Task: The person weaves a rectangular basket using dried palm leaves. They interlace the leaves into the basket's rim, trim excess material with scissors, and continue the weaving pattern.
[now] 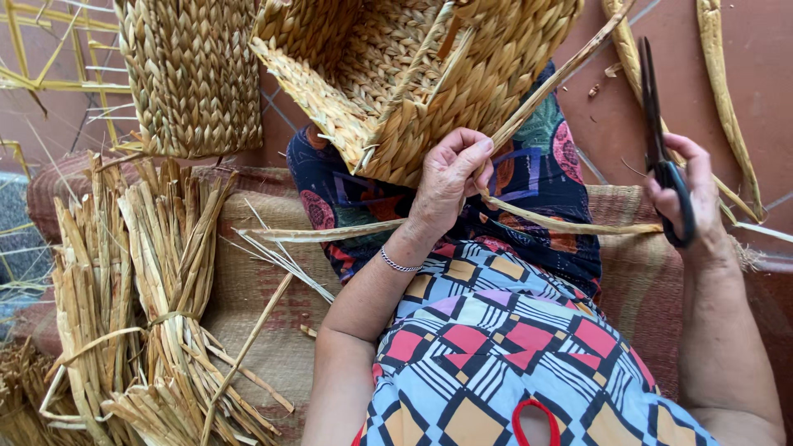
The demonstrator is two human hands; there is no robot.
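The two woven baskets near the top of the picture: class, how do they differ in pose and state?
The basket on the lap is tipped, its open inside showing; the basket on the floor shows only its outer wall. The left hand grips the lap basket's edge, with loose strands trailing from it; no hand touches the floor basket. Both share the same tan braided fibre.

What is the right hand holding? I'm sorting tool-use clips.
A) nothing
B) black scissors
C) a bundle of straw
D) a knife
B: the right hand grips black scissors, blades pointing up, while the left hand pinches a straw strand at the woven basket.
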